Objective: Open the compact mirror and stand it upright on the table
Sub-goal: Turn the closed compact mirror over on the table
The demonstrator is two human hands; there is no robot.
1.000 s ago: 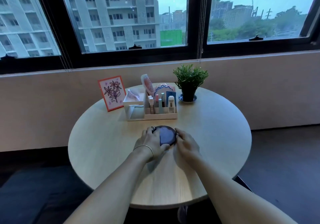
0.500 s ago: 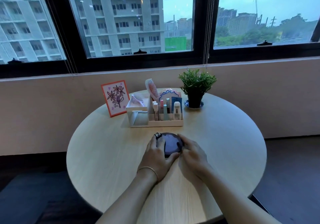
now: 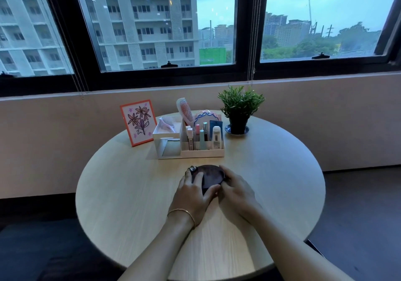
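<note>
A dark round compact mirror lies flat and closed on the round wooden table, with a small metal clasp at its far left edge. My left hand rests on its left side, fingers over the lid and thumb along the near edge. My right hand grips its right edge from the side. Both hands hide the near part of the compact.
Just behind the compact stands a white organiser holding cosmetics and a comb. A framed flower picture leans at the back left, a potted plant at the back right. A wall and windows lie beyond the table.
My left fingers have slid further over the lid. The compact stays flat and closed in the same spot. The head camera has tilted, so everything sits lower in view.
</note>
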